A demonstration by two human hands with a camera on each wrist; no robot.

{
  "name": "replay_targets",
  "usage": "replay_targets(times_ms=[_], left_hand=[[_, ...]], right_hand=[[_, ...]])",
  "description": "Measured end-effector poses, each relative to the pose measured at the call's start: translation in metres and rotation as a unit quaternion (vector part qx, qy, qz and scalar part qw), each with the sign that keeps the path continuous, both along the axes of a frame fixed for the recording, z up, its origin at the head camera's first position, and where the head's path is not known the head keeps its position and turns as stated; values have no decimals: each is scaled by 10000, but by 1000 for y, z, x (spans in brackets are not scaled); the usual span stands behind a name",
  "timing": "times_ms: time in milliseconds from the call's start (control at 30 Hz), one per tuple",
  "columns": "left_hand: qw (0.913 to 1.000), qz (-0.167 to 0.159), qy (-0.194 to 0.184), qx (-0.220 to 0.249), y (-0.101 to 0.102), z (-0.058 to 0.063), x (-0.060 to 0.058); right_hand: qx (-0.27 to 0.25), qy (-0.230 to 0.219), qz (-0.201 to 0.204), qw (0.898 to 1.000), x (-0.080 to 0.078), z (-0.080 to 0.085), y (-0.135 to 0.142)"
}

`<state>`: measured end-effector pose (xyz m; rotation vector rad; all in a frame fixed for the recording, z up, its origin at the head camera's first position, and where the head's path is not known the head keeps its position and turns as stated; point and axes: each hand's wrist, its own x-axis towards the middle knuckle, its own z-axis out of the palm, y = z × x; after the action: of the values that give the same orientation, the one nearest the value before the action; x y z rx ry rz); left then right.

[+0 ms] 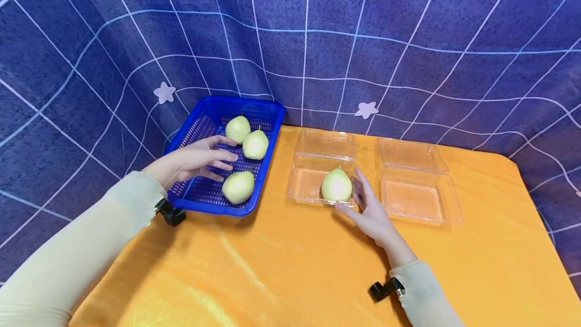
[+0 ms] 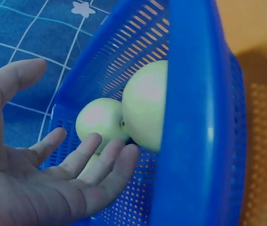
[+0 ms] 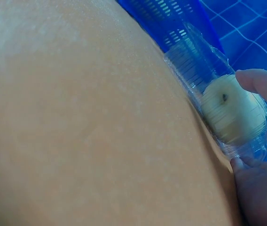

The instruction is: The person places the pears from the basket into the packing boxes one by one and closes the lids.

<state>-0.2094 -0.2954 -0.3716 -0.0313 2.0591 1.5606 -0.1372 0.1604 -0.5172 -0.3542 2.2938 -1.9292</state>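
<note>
My left hand point(image 1: 201, 159) is over the blue plastic basket point(image 1: 265, 175), fingers spread and nothing between them. Its fingertips are close to the pears: two pale green pears, one point(image 1: 238, 129) behind the other point(image 1: 255, 144), and a third pear point(image 1: 238, 187) nearer the front. In the left wrist view, the basket's rim partly hides one pear point(image 2: 145, 103). My right hand point(image 1: 369, 213) holds the front right corner of a clear plastic container point(image 1: 305, 185), thumb at the front rim and fingers along the side. Inside that container a pear point(image 1: 337, 185) stands upright, stem up.
A second clear container point(image 1: 413, 198) lies to the right, its lid folded back. Both containers and the basket stand on an orange cloth point(image 1: 295, 266). Behind rises a blue curtain point(image 1: 281, 44) with white lines and stars.
</note>
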Motion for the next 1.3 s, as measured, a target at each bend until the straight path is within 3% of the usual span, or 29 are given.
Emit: replay_targets(times_ms=[233, 500, 833, 1300], left_hand=[[9999, -57, 90, 131, 0, -7, 7], [9988, -369, -237, 217, -5, -16, 12], [9963, -592, -621, -77, -4, -25, 16], [9955, -548, -775, -47, 2, -36, 15]], right_hand=[[-30, 17, 9, 10000, 0, 1, 0], [-39, 4, 8, 10000, 0, 1, 0], [-68, -21, 12, 10000, -1, 0, -1], [-75, -13, 30, 10000, -1, 0, 0]])
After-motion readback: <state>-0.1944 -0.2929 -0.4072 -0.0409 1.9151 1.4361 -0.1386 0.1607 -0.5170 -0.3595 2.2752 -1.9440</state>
